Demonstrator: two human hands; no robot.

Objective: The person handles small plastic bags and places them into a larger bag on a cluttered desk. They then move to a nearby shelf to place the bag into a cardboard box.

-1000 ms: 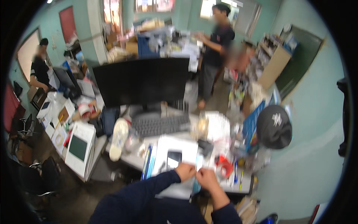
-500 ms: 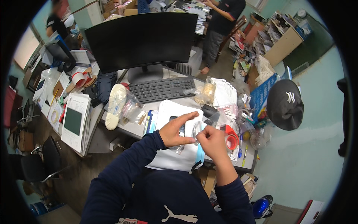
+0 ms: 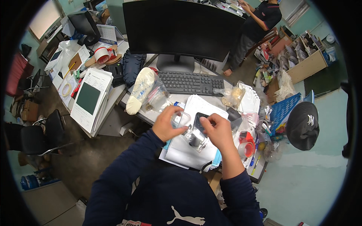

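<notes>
My left hand [image 3: 167, 125] is closed round the rim of a small clear plastic container [image 3: 181, 119], held above the papers. To its right, my right hand [image 3: 218, 131] has its fingers curled together over a black phone [image 3: 201, 119]. What those fingers pinch, if anything, is hidden. Below and between the hands lies a clear plastic bag [image 3: 197, 140] with small dark contents I cannot make out. Phone and bag rest on a stack of white paper [image 3: 181, 155] at the front of the desk.
Behind the papers are a black keyboard [image 3: 190, 83] and a large monitor [image 3: 181, 30]. A cream shoe sole [image 3: 140, 92] lies at left. Red tape dispenser [image 3: 246, 147], bagged items [image 3: 233, 97] and a black cap [image 3: 302, 126] are at right. Another person [image 3: 260, 22] stands beyond the desk.
The view has swung left. My left hand has gone from flat and spread to closed on the clear container. My right hand has left the clear object it pinched and now lies over the phone.
</notes>
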